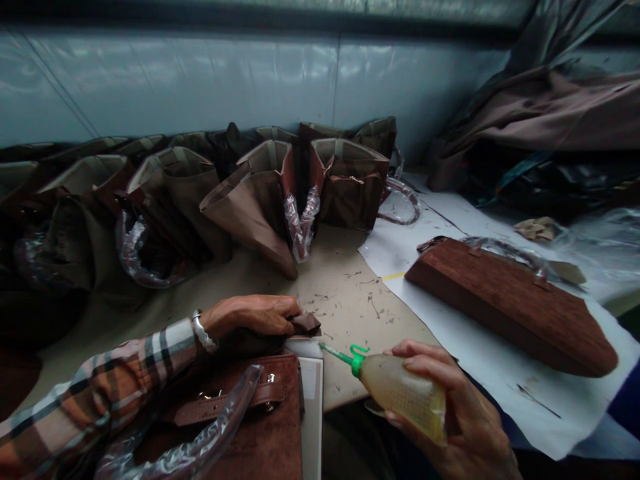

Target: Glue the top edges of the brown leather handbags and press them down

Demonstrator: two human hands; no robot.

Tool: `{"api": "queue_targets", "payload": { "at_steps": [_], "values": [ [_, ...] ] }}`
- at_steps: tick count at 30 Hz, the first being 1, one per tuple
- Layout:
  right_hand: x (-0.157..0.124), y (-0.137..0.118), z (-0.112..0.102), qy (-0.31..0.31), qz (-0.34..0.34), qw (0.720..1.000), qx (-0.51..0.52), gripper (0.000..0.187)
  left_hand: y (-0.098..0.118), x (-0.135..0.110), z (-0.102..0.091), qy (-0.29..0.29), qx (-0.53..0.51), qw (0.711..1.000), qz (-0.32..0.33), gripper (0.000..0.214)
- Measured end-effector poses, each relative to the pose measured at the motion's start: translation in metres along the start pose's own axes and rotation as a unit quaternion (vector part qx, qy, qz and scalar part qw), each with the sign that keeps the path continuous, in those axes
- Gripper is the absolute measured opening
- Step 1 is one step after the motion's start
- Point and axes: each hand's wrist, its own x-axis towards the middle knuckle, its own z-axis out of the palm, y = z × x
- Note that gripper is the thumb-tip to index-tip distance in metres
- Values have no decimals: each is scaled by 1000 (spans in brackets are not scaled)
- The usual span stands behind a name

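1. Squeeze bottle [400, 387], amber and translucent, held low over the work in front of the person. Its green nozzle [337, 355] points left, with the tip near the upper right corner of the bag below; from where I stand I cannot tell whether it touches.
2. Right hand [465, 413], wrapped around the bottle's body, fingers above and thumb beneath, the grip closed on it.
3. Left hand [260, 315], closed on a fold of brown fabric [306, 324] at the bag's upper edge. At the wrist, 1 silver bracelet [204, 332]; along the arm, a plaid sleeve [115, 380].
4. Reddish-brown bag [280, 427], nearest the person, bearing a strap with metal fittings and a handle [235, 407] covered in clear plastic. Beside its right edge, a white panel [311, 400].
5. Beige table [345, 293], scattered with dark thread ends [373, 303].
6. Open-topped bags [250, 200], standing close together along the back of the table, before a pale wall [200, 87]. Several handles are likewise wrapped in plastic.
7. At right, 1 brown bag lying on its side [505, 307], resting on a white sheet [530, 413]; behind it, heaped brown cloth [550, 113].
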Motion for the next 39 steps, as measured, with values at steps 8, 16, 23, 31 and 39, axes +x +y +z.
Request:
{"api": "queue_targets", "payload": {
  "at_steps": [8,16,23,31,39],
  "values": [
    [-2,3,5,25,-28,999,3,35,1,3,-6,-66,30,997,-37,7],
    [-10,-1,-1,-8,-19,1000,6,35,-5,6,-5,-60,21,998,-19,4],
    [-3,6,6,26,-11,1000,-5,33,-10,9,-5,-74,-3,997,-10,4],
    [-6,5,0,4,-14,1000,-12,35,-7,7,-4,-69,-29,997,-7,10],
    [-4,5,2,13,2,1000,-20,32,-6,7,-5,-73,-31,997,-4,7]
  ]
}}
